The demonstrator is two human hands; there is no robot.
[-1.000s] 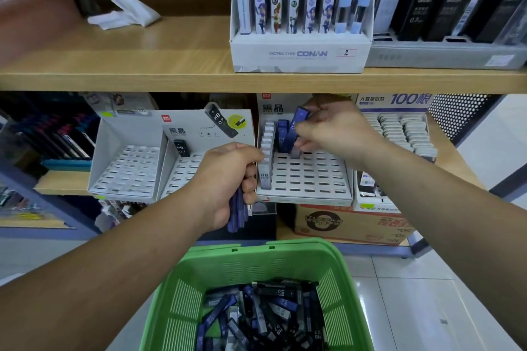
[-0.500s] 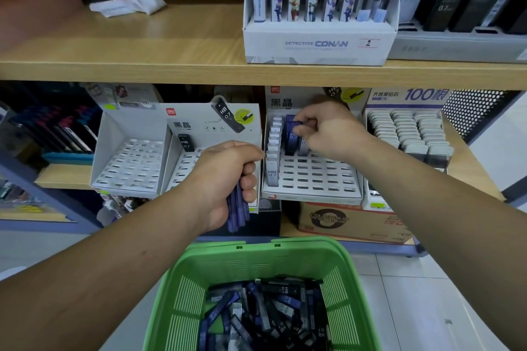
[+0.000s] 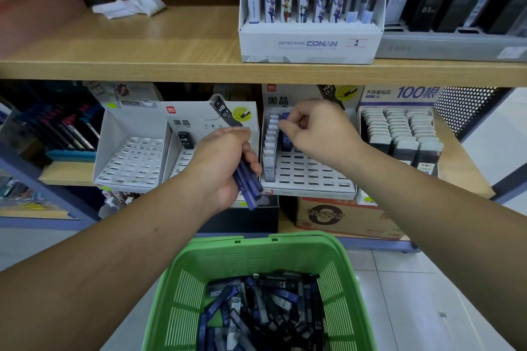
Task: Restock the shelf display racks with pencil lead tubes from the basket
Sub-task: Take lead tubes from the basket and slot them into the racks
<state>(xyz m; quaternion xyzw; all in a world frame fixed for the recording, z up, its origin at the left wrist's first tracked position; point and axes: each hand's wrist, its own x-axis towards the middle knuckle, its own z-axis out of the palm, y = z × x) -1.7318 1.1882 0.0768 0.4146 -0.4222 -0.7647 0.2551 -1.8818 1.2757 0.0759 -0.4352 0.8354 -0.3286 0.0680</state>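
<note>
Lead tubes (image 3: 251,185), a blue bunch, sit in the left hand (image 3: 225,162), whose fingers are clenched round them, their ends poking out below the fist. Just right of it and higher, the right hand (image 3: 316,128) pinches the top of one blue tube (image 3: 286,138) in the rack (image 3: 310,177). A second ago that tube was tilted above the slots; now it stands upright. Below both hands, the basket (image 3: 256,253) holds more.
</note>
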